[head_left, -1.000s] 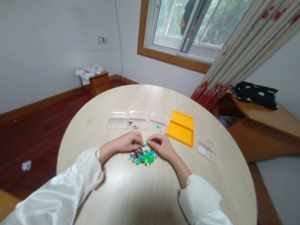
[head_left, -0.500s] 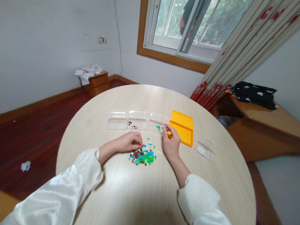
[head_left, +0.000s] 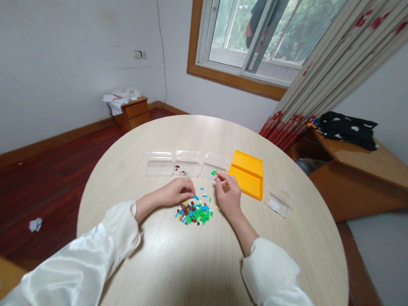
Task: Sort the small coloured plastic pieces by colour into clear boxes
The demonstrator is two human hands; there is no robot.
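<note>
A small pile of tiny coloured bricks (head_left: 194, 212), green, blue and brown, lies on the round wooden table (head_left: 185, 269). My left hand (head_left: 177, 192) rests curled at the pile's upper left edge, fingertips pinched together on the bricks. My right hand (head_left: 227, 194) is to the right of the pile, fingers pinched near the front edge of the right clear tray (head_left: 214, 168), which holds a few green bricks. What the fingers hold is too small to name. The middle clear tray (head_left: 186, 165) holds a few brown bricks. The left clear tray (head_left: 159, 165) looks bare.
An orange tray (head_left: 248, 174) lies right of the clear trays, and a clear lid (head_left: 279, 203) further right. A wooden bench with dark cloth (head_left: 349, 127), a curtain (head_left: 329, 63) and a window stand behind. A small bedside cabinet (head_left: 131, 111) sits on the floor at left.
My right hand left the pile and reached up to the right clear tray and orange tray, then drew back slightly left. My left hand stayed at the pile.
</note>
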